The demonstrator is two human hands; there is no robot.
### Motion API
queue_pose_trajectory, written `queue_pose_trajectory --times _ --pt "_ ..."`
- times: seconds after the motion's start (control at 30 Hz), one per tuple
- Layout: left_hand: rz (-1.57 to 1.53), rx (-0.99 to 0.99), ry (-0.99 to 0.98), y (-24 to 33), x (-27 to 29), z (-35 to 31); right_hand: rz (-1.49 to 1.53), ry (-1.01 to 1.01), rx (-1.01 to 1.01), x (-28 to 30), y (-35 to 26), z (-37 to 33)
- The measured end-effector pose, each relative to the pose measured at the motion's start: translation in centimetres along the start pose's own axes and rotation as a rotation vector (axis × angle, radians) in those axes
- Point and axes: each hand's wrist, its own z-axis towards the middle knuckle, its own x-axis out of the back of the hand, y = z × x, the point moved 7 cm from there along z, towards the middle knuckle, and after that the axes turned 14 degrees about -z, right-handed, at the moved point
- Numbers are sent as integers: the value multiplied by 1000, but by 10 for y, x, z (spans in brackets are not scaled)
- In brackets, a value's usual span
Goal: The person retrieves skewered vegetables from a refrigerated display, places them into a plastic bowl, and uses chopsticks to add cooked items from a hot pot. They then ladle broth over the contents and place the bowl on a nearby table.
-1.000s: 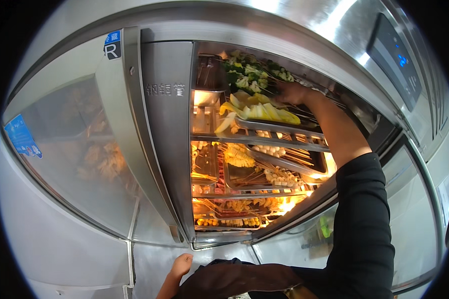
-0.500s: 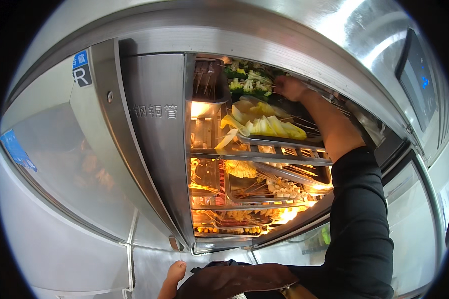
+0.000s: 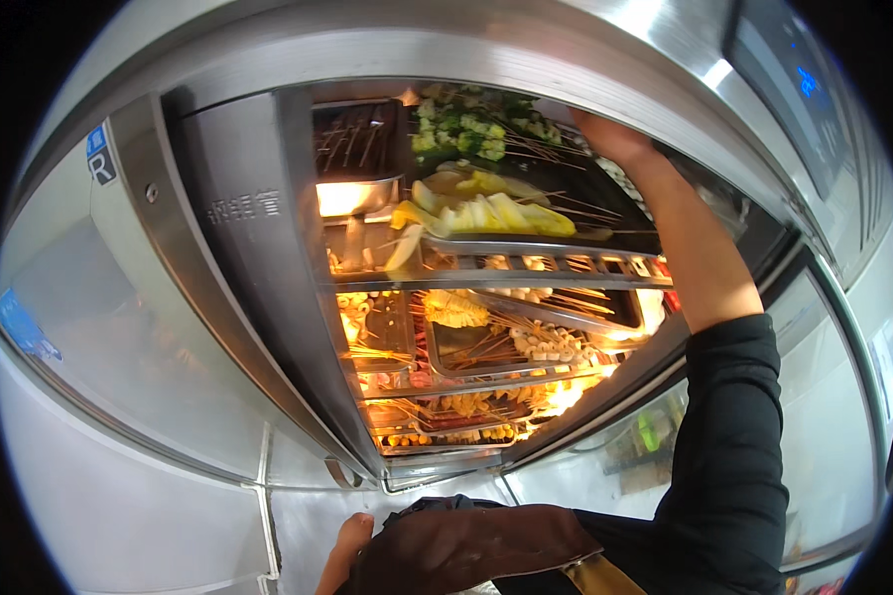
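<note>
Where the metal-framed door with its cloudy glass pane [image 3: 109, 297] fills the far left, it stands well apart from the fingers of the bare left hand [image 3: 351, 540], which hangs low, outside the cabinet. That hand seems loosely curled, but its fingers are mostly hidden, so whether they are closed cannot be told; nothing shows in it.

Above those fingers, a deep rectangular steel tray [image 3: 379, 191] holds thin dark skewers. Next to it on the right, the green floret-topped vegetable skewers [image 3: 461, 134] lie on the upper level, left of the fingers of the bare right hand [image 3: 610, 134]. Handling them well probably means taking the bare stick ends from the right and drawing them along their own length, so that florets do not snag on neighbours. Their heads point left, away from the right fingers; the sticks trail rightward and slightly down, so the long axis runs roughly crosswise.

Lower and to the left of the right fingers, the broad pale-yellow leaf skewers [image 3: 496, 213] lie much the same way, leaves left, sticks right; the forearm is best kept clear of them.

Farthest right, the right hand reaches in beneath the cabinet's upper frame, fingertips hidden; whether they are open or gripping anything cannot be told. Behind them follows a black fabric sleeve [image 3: 732, 436].
</note>
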Motion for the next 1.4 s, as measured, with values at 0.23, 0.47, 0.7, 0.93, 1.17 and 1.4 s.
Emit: queue_pose_trajectory --times 0.23,0.47,0.7,0.93,1.17,1.4 --pt "-278 77 -180 -28 -25 43 188 -181 -397 139 49 -141" --pt "62 -16 -322 72 -53 64 208 -21 -633 281 48 -336" --pt "378 -243 -626 221 -161 56 40 -387 -923 399 -10 -596" --pt "697 -760 -1094 378 -354 -38 -495 -591 -1544 581 -136 -795" --pt "397 -1613 -1523 485 -566 -299 -960 -415 -2220 708 -257 -900" --pt "1833 -1625 -758 544 -768 -307 -890 -176 -2650 792 -282 -994"
